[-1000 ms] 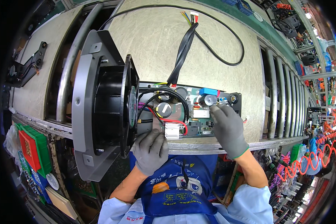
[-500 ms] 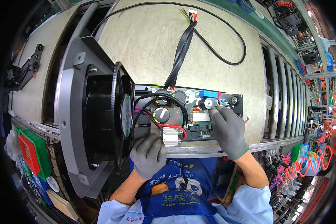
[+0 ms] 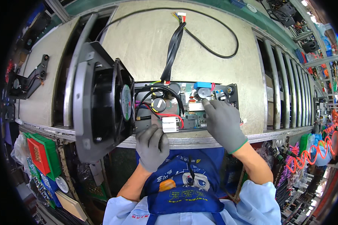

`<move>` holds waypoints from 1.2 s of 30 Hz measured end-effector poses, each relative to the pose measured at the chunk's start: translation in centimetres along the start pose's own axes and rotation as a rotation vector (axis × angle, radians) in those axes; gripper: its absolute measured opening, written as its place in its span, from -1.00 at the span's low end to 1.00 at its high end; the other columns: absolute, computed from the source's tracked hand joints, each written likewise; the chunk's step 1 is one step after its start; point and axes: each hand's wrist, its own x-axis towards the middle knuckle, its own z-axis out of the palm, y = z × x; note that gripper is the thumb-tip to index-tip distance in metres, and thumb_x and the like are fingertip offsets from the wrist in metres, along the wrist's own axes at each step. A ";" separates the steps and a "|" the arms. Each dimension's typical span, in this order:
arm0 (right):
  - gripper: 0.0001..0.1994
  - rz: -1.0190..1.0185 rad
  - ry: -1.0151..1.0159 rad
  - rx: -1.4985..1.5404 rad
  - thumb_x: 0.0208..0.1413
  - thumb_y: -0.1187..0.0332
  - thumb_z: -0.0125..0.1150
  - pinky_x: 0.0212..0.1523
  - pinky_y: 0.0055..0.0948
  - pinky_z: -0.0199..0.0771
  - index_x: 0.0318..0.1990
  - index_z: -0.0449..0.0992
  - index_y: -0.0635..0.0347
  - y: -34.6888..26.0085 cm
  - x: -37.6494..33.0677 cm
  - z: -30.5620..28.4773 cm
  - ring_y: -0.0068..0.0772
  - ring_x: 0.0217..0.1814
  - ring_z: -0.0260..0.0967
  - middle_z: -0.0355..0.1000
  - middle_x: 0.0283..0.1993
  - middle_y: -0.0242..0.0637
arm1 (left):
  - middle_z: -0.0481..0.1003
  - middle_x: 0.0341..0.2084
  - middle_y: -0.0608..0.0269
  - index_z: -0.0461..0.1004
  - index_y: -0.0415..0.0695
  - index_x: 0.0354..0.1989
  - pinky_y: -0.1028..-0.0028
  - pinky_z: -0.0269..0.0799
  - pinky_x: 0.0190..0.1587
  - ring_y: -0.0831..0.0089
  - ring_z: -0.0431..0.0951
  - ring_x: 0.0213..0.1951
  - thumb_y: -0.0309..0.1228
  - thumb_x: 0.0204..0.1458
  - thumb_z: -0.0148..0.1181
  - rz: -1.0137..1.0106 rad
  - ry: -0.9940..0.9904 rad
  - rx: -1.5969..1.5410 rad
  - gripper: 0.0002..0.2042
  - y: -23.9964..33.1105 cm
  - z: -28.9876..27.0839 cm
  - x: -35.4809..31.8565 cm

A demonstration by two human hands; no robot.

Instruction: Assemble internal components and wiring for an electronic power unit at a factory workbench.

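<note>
A long open chassis with a green circuit board (image 3: 176,101) lies near the front of the bench. My right hand (image 3: 225,122), in a grey glove, reaches over its right part. Its fingers are bunched at a round black component (image 3: 203,93) beside a blue block (image 3: 202,85); the thumb is hidden. My left hand (image 3: 153,147), gloved too, is curled at the chassis' front edge, next to the white heat sink (image 3: 170,124); its fingertips and anything in them are hidden. Left of it stands a black fan (image 3: 118,101) in a grey bracket (image 3: 87,112). Black cables (image 3: 154,87) loop over the board.
A twisted black cable bundle (image 3: 172,50) runs back across the bench top (image 3: 214,67). Metal rollers (image 3: 285,90) lie to the right. Another part assembly (image 3: 28,80) sits far left. Red and green bins (image 3: 39,155) are at the lower left, a coiled orange hose (image 3: 308,153) at the right.
The view has shifted, and the fan and bracket appear moved and turned. My right hand stays at the round component, which now faces more upward. My left hand remains curled at the front edge.
</note>
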 end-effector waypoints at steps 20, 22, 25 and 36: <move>-0.88 0.065 0.271 0.389 0.13 0.40 0.22 -0.19 -0.15 0.53 -0.19 0.60 0.12 2.3 -0.5 1.6 -0.06 -0.18 0.52 0.52 -0.24 -0.19 | 0.42 0.05 -0.10 0.38 -0.30 0.09 0.17 0.36 0.15 -0.01 0.43 0.08 -0.54 0.13 0.14 -0.079 0.240 0.167 -0.66 -5.5 -6.7 -1.7; -0.86 -0.009 0.196 0.145 0.02 0.45 0.23 -0.20 -0.15 0.54 -0.23 0.61 0.12 2.5 -0.2 1.9 -0.07 -0.22 0.52 0.52 -0.27 -0.20 | 0.43 0.03 -0.17 0.37 -0.34 0.09 0.11 0.34 0.16 -0.09 0.41 0.09 -0.49 0.12 0.15 -0.212 0.230 0.253 -0.64 -6.5 -7.7 -0.1; -0.86 -0.074 0.138 -0.003 -0.07 0.46 0.23 -0.22 -0.16 0.54 -0.30 0.60 0.14 1.6 -0.1 0.4 -0.11 -0.25 0.51 0.52 -0.30 -0.21 | 0.46 -0.03 -0.22 0.44 -0.32 0.02 0.03 0.32 0.15 -0.18 0.39 0.07 -0.45 0.07 0.19 -0.357 0.019 0.326 -0.65 -10.3 -8.5 1.6; -0.73 -0.011 0.734 0.193 0.02 0.50 0.25 0.00 -0.25 0.43 -0.07 0.54 0.16 5.2 -6.9 -2.1 -0.18 -0.08 0.47 0.51 -0.11 -0.26 | 0.53 -0.20 -0.28 0.57 -0.30 -0.13 -0.03 0.36 0.01 -0.29 0.44 -0.05 -0.33 -0.07 0.34 -0.266 -0.105 0.429 -0.64 -17.9 -8.5 2.5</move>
